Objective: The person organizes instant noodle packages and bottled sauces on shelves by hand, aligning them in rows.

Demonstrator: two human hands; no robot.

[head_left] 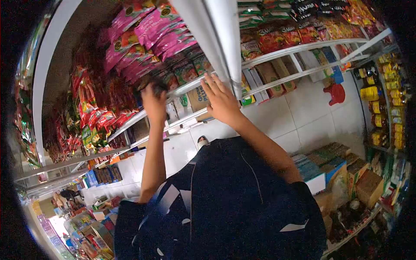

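Note:
My left hand (154,104) is raised at the front edge of the shelf, its fingers smeared by motion beside a dark packet (157,86). Whether the fingers grip that packet is not clear. My right hand (220,99) lies with fingers stretched out on the white shelf rail (190,89), close to the white upright post, and holds nothing. Behind my hands stand dark green and red packets (186,73). Pink packets (160,28) are piled above them, and red packets (93,112) fill the left part of the shelf.
Bottles with yellow labels (377,117) line the right side. Open cartons (366,186) stand on the floor at lower right. A red plastic item (336,94) is near the shelf at right. More cartons (102,236) are at lower left.

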